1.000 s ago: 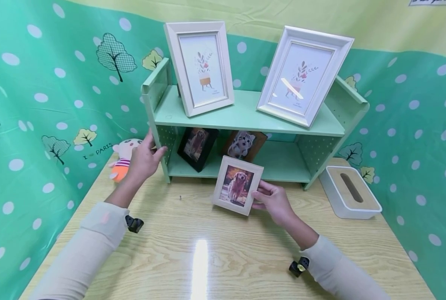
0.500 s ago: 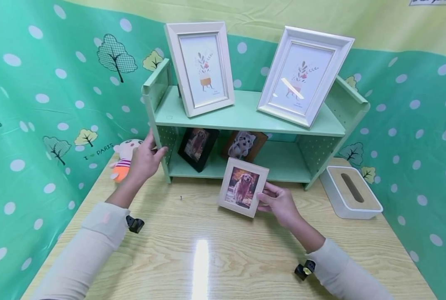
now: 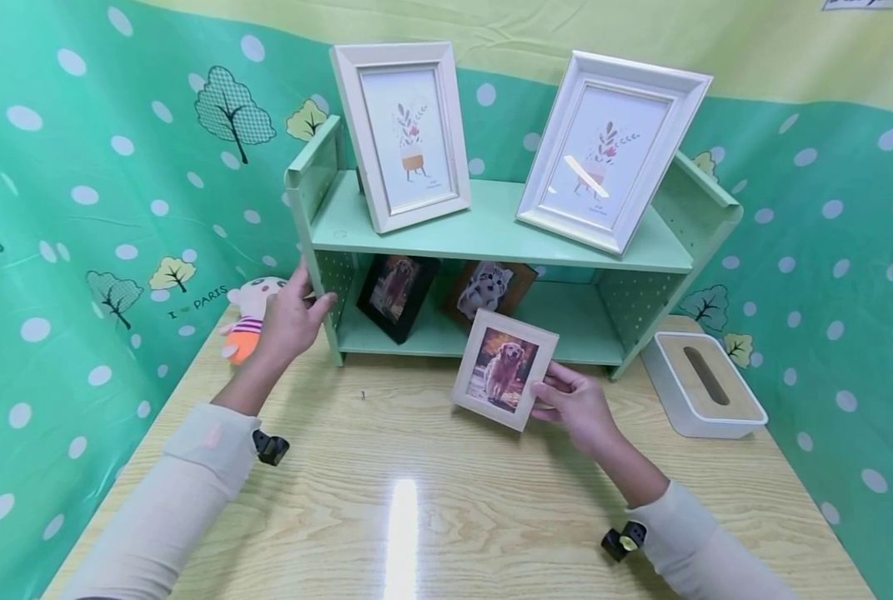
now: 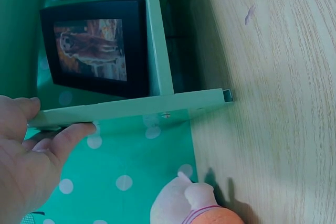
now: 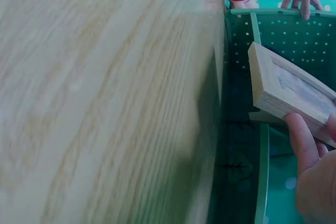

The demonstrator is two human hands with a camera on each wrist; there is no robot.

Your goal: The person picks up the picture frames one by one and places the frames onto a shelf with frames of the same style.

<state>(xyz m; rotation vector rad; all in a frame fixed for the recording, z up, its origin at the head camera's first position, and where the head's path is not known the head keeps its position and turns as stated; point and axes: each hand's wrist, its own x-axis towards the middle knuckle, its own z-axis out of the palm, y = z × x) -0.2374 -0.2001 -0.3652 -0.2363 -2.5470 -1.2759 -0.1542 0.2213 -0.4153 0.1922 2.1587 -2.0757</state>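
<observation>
My right hand [image 3: 577, 410] pinches the right edge of a pale wooden photo frame [image 3: 502, 369] with a golden retriever picture. The frame is tilted and held up in front of the lower tier of a green two-tier shelf [image 3: 446, 242]. In the right wrist view the thumb and fingers grip the frame's edge [image 5: 265, 85]. My left hand [image 3: 292, 315] grips the shelf's left side panel [image 4: 126, 107], thumb on one face and fingers on the other. On the lower tier stand a black photo frame [image 3: 397, 296] and a brown kitten photo frame [image 3: 484, 292], partly hidden by the pale one.
Two larger white photo frames, one at left [image 3: 404, 137] and one at right [image 3: 613, 154], lean on the top tier. A plush toy [image 3: 247, 321] sits left of the shelf, and a white tissue box [image 3: 704, 385] stands right of it on the wooden table [image 3: 326, 517].
My right hand has carried the pale photo frame to the right along the shelf's front, and slightly up at the end. The left hand has stayed on the side panel.
</observation>
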